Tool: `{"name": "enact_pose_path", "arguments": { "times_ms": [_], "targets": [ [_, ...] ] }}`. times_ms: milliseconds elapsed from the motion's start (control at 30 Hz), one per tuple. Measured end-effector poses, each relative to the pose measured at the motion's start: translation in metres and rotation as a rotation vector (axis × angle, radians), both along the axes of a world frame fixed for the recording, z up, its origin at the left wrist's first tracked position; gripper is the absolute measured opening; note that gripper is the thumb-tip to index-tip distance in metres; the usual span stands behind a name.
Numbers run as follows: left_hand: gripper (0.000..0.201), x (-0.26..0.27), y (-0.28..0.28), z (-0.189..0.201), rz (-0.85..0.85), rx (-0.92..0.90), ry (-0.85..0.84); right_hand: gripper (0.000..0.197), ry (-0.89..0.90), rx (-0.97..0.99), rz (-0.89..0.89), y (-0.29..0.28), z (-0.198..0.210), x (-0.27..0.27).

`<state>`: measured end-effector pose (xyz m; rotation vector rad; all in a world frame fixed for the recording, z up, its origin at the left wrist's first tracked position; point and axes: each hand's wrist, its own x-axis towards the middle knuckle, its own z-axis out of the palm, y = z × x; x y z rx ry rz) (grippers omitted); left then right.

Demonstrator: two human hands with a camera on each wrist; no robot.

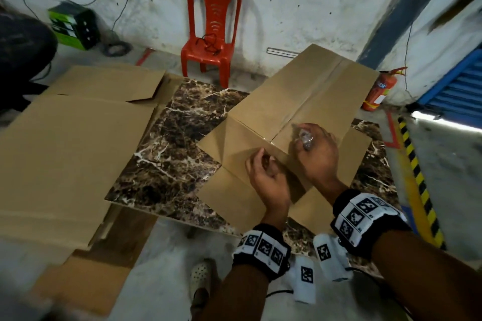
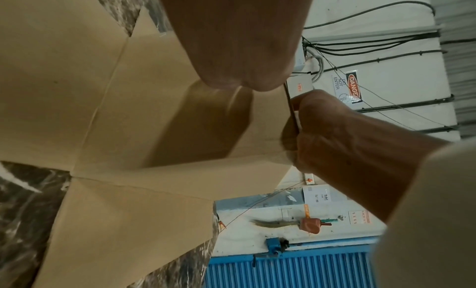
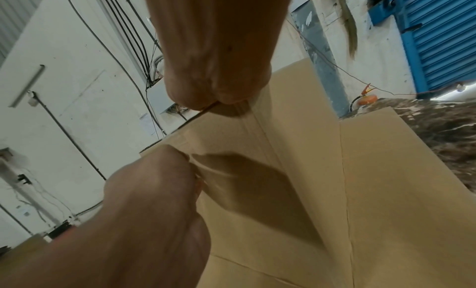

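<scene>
A brown cardboard box (image 1: 294, 96) lies on the marble table (image 1: 177, 154), with a taped seam along its top and its near flaps spread. My right hand (image 1: 320, 148) grips a shiny crumpled bit of clear tape (image 1: 303, 139) at the near top edge of the box. My left hand (image 1: 262, 161) pinches tape against the near face just below. In the left wrist view a thin tape strip (image 2: 292, 113) runs edge-on from my left hand (image 2: 239, 76) to my right hand (image 2: 335, 133). The right wrist view shows the right hand (image 3: 219, 84) above the left hand (image 3: 154, 186), both on the box (image 3: 296, 150).
Flattened cardboard sheets (image 1: 73, 143) cover the table's left side and hang over its edge. A red plastic chair (image 1: 211, 26) stands by the far wall. A fire extinguisher (image 1: 378, 91) and a blue shutter (image 1: 459, 91) are at the right, a green box (image 1: 73, 25) at the far left.
</scene>
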<state>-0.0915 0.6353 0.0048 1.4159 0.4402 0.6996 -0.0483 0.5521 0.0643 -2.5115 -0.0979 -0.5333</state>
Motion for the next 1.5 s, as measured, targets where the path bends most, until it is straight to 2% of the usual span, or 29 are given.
{"name": "enact_pose_path", "arguments": {
  "times_ms": [300, 667, 833, 1033, 1200, 1300, 1500],
  "targets": [
    [0.032, 0.009, -0.011, -0.003, 0.09, -0.092, 0.013, 0.034, -0.007, 0.017, 0.013, -0.001, -0.005, 0.003],
    [0.01, 0.012, -0.014, -0.002, 0.086, 0.001, 0.035, 0.031, 0.0, 0.014, 0.041, 0.001, 0.002, 0.002],
    [0.043, 0.009, -0.014, 0.002, 0.052, -0.056, 0.043, 0.032, 0.03, 0.012, 0.038, 0.0, 0.001, 0.002],
    [0.034, 0.008, -0.017, -0.001, 0.117, -0.02, 0.025, 0.033, 0.041, 0.004, 0.034, -0.001, -0.001, 0.003],
    [0.027, 0.012, -0.014, 0.0, 0.133, -0.087, 0.015, 0.033, 0.058, 0.013, 0.012, 0.001, 0.002, 0.002],
    [0.015, 0.012, -0.015, 0.002, 0.131, -0.028, 0.023, 0.032, 0.064, 0.013, 0.006, 0.001, 0.004, 0.0],
    [0.006, 0.006, -0.004, -0.008, 0.02, 0.021, 0.015, 0.035, 0.088, 0.01, 0.029, -0.003, -0.001, 0.004]
  ]
}}
